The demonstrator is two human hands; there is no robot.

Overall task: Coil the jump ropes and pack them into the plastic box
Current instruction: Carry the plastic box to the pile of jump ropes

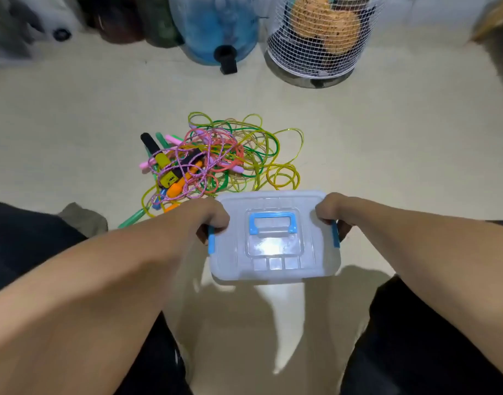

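The grip of both hands is on the clear plastic box [274,240] with the blue handle: the left hand [209,216] curls its fingers around the blue side latch [211,240] on the box's left end, and the right hand [334,209] curls in the same way around the blue latch [335,233] on the right end. The box has its translucent lid [273,206] closed, and the blue carry handle [272,222] lies flat in the middle of the lid. The box is on or just above the pale floor [73,124], between the person's dark-clothed legs; I cannot tell if it touches the floor. Just beyond the box lies a tangled pile of coloured jump ropes [216,158], with yellow, green, pink and braided cords and handles in black, yellow, orange, pink and green. The pile is loose, not coiled. Further back stand a blue transparent water container [213,27] and a white wire mesh basket [318,38].
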